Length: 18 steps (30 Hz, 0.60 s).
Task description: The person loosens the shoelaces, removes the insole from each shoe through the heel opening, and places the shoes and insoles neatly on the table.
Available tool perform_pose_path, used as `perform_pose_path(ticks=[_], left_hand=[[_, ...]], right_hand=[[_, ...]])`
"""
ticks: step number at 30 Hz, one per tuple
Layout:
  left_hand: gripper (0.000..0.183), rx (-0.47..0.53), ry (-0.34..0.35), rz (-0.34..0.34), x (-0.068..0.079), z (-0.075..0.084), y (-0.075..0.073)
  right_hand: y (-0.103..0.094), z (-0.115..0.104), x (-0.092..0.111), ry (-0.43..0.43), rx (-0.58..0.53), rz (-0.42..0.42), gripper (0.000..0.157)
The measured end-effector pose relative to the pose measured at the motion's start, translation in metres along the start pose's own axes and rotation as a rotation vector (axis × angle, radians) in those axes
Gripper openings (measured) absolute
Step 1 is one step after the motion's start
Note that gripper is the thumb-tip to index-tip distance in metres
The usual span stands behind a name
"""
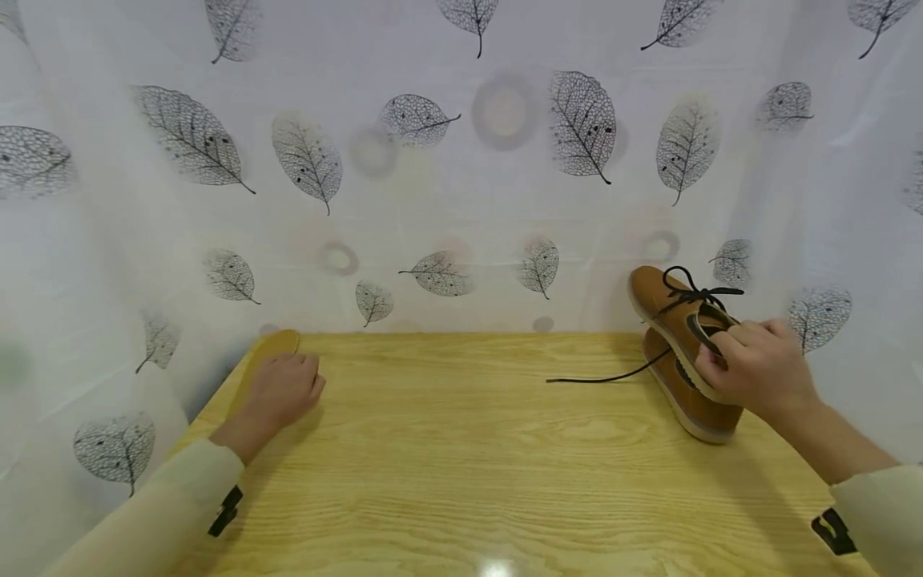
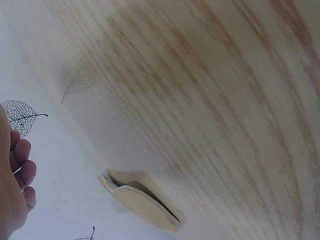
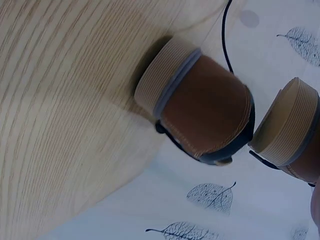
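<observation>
My right hand [image 1: 767,365] grips a brown lace-up shoe [image 1: 656,292] by its heel collar. That shoe has its black lace tied in a bow and tilts over a second brown shoe [image 1: 710,417], which stands on the table. A loose black lace [image 1: 598,380] trails left from the lower shoe. In the right wrist view the standing shoe's heel [image 3: 207,102] is beside the held shoe's sole [image 3: 282,120]. My left hand [image 1: 281,389], fingers loosely curled around nothing, hovers by a pair of tan insoles [image 2: 145,200]. It partly hides the insoles [image 1: 281,343] in the head view.
The wood-grain table [image 1: 447,449] lies between both hands. A white curtain [image 1: 447,208] printed with dark leaves hangs behind its back edge and along both sides. Black straps [image 1: 226,511] show at both sleeves.
</observation>
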<state>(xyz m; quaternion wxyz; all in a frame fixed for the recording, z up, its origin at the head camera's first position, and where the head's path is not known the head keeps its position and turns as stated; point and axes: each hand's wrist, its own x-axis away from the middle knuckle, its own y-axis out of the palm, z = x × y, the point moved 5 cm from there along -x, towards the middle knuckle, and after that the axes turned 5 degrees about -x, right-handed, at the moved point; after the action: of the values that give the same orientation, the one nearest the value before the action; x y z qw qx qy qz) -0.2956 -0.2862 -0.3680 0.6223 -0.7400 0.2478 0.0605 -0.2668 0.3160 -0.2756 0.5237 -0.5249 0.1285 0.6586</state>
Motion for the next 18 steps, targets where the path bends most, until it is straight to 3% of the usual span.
perform_pose_path(ticks=[10, 18], left_hand=[[0.018, -0.021, 0.007, -0.037, -0.005, 0.01, 0.005], [0.019, -0.024, 0.049, 0.036, -0.007, 0.023, 0.01]], right_hand=[[0.014, -0.016, 0.002, 0.007, -0.06, -0.003, 0.033], [0.022, -0.039, -0.001, -0.009, -0.085, -0.023, 0.033]])
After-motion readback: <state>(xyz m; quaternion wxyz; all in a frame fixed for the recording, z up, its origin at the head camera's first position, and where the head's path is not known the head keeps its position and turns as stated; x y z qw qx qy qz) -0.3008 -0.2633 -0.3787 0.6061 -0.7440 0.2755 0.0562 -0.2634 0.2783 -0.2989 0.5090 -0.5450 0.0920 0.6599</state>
